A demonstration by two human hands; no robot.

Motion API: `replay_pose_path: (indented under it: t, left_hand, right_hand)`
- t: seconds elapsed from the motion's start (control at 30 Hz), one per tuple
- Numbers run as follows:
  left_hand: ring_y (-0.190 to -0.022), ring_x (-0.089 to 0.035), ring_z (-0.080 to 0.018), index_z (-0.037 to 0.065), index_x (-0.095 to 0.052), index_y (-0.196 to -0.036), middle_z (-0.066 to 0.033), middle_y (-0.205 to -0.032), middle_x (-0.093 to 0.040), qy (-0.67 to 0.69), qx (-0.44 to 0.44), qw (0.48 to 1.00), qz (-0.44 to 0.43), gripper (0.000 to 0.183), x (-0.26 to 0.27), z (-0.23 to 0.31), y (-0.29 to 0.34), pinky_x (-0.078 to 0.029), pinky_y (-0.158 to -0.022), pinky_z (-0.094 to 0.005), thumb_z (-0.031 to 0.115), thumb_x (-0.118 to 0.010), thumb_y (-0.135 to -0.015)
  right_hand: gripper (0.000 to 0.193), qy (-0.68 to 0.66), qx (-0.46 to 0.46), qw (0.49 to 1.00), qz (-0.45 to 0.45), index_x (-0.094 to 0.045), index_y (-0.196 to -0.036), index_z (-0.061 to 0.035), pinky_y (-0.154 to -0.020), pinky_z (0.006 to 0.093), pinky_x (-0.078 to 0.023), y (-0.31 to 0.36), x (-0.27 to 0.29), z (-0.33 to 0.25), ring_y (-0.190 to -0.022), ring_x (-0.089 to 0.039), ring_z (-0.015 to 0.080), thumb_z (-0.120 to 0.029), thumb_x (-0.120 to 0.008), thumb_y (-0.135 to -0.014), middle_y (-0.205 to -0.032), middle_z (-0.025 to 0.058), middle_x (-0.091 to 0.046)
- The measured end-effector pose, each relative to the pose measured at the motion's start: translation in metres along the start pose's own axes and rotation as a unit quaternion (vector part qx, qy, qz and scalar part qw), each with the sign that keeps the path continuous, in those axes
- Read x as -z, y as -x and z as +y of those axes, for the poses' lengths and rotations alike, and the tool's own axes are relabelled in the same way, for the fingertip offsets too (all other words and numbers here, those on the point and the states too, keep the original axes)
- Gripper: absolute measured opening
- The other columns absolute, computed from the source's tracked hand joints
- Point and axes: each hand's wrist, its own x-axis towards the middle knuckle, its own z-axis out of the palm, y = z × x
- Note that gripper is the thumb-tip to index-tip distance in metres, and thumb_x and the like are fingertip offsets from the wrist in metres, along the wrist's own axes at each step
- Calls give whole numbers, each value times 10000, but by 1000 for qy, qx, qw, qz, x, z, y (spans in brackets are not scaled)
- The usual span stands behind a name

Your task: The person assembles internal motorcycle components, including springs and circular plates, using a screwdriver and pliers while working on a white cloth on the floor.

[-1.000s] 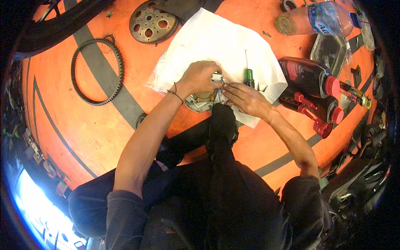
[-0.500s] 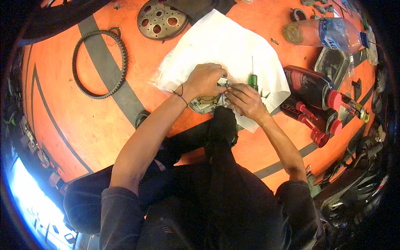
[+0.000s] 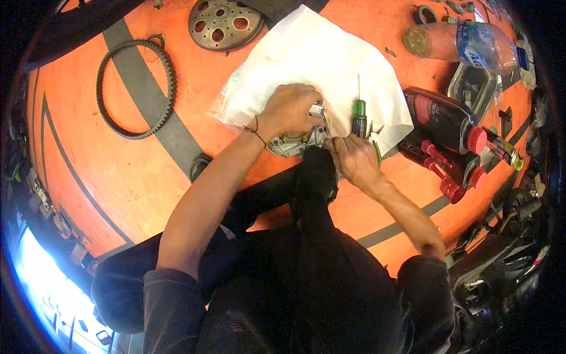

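A round silver metal clutch (image 3: 285, 146) lies at the near edge of a white sheet (image 3: 330, 53), close to my black-clothed leg. My left hand (image 3: 292, 109) is closed over its far side, with the fingers curled round a raised metal part. At its right side, my right hand (image 3: 355, 159) has thumb and fingers pinched together against the edge. Whatever sits in that pinch is hidden. Just beyond the right hand lies a green-handled screwdriver (image 3: 359, 115), its shaft pointing away. Beside it is a small tool with a green handle (image 3: 377, 148), partly covered by the hand.
On the orange floor (image 3: 71, 159), a toothed belt (image 3: 173, 88) lies to the left. A holed metal clutch bell (image 3: 226, 25) is at the far side. To the right are a clear plastic bottle (image 3: 439, 42), dark red-capped bottles (image 3: 439, 112) and a metal tray (image 3: 457, 82).
My right hand has drawn slightly nearer and down, off the top of the clutch to its right edge. More of the clutch and the green-handled tool shows. My left hand stays on it.
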Motion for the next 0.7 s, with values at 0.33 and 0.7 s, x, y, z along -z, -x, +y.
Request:
replay_pose_path:
  t: [0.33,0.7]
  left_hand:
    - [-972,-654,-302,66,-701,-906,-111,-940,-687,-10,17,999,38,338,-5,5,4,-505,-857,-428,306,-753,-674]
    - [-974,-664,-311,71,-711,-940,-128,-968,-700,-26,61,998,6,336,-3,10,2,-500,-869,-434,211,-722,-635]
  right_hand:
    - [147,-84,-93,983,132,-583,-789,-46,-561,440,-467,-5,-23,-16,-638,-584,324,-14,-694,-697,-697,127,-574]
    - [225,23,88,991,97,-617,-833,-49,-703,387,-415,-33,5,12,-683,-548,241,-122,-787,-705,-712,62,-565]
